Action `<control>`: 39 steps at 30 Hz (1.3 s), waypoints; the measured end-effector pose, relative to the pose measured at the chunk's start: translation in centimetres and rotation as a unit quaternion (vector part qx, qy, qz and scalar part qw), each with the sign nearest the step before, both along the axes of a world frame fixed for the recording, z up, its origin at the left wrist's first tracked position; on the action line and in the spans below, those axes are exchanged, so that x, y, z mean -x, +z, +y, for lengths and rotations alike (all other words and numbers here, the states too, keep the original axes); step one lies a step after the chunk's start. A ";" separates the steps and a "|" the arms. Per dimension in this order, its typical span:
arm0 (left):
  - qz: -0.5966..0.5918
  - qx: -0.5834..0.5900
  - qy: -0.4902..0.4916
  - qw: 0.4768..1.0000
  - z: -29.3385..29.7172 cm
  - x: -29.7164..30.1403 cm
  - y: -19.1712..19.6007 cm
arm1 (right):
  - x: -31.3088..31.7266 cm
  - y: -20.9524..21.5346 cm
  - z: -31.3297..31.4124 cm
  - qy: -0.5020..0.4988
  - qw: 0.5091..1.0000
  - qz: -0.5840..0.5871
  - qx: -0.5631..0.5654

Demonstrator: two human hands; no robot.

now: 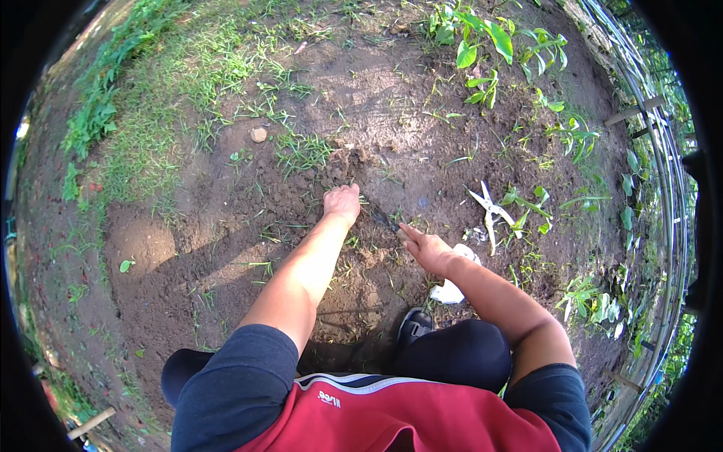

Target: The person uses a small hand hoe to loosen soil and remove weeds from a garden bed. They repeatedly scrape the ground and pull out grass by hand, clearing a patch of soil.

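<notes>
My right hand (428,250) is wrapped round the handle of a small trowel. The trowel's dark blade (384,220) points up and left into the brown soil. Just left of the blade, my left hand (343,202) is closed low against the ground. A bit of green grass shows beside its fingers, but what they hold is hidden. To the right of my right hand lies a pair of pruning shears (493,214) with pale handles, its blades spread apart. Something white and crumpled (449,292), perhaps cloth or a bag, sits partly under my right forearm.
Leafy green plants (482,45) grow at the far right, with smaller seedlings (531,207) by the shears. Grass (196,75) covers the far left. A pale stone (259,135) lies beyond my left hand. A fence of poles (666,211) bounds the right side. My shoe (416,325) is close below.
</notes>
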State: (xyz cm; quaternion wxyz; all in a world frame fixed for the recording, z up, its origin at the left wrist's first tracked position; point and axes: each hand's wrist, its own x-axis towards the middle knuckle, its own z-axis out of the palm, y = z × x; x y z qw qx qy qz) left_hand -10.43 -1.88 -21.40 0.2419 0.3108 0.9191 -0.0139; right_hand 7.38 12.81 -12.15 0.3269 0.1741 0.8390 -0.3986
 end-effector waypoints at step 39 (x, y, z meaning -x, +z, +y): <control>0.036 0.000 -0.034 0.999 -4.3 -0.3 -0.6 | 4.7 4.9 -3.1 -0.098 0.974 -0.170 0.114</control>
